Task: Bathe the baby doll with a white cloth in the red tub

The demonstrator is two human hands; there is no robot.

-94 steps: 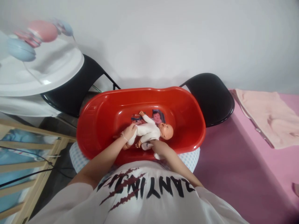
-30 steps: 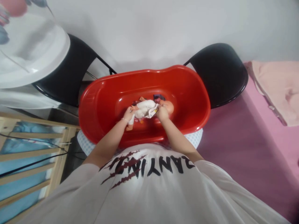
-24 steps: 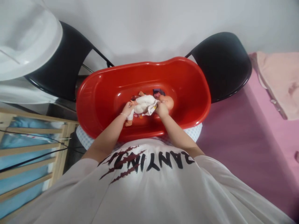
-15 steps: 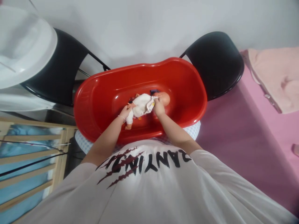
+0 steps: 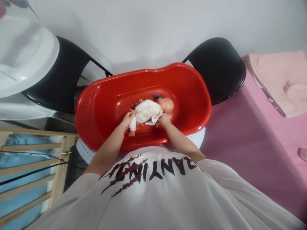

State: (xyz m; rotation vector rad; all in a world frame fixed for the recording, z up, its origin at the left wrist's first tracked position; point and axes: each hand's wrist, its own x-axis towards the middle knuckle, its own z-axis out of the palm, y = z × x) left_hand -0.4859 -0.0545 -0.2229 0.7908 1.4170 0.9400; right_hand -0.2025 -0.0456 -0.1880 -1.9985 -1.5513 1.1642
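Observation:
A baby doll [image 5: 148,110] in a white outfit lies in a red tub [image 5: 105,94], its head to the right and a bare foot to the lower left. My left hand [image 5: 128,118] is closed on the doll at its lower body, by the white-clad leg. Beside the doll's neck and shoulder, my right hand [image 5: 164,119] is closed on the loose edge of the white clothing [image 5: 154,119], which shows small coloured marks. Small coloured items and a dark purple piece [image 5: 158,96] show partly from behind the doll.
Black chairs [image 5: 216,68] stand at both sides behind the tub. A white basin [image 5: 28,54] is at the upper left, a wooden slatted frame [image 5: 31,147] at the lower left. On the right, a pink towel [image 5: 283,80] lies on a pink surface [image 5: 240,140].
My right hand has moved down toward me, drawing the cloth edge off the doll's upper back. The left hand stays at the doll's leg. The view has shifted slightly.

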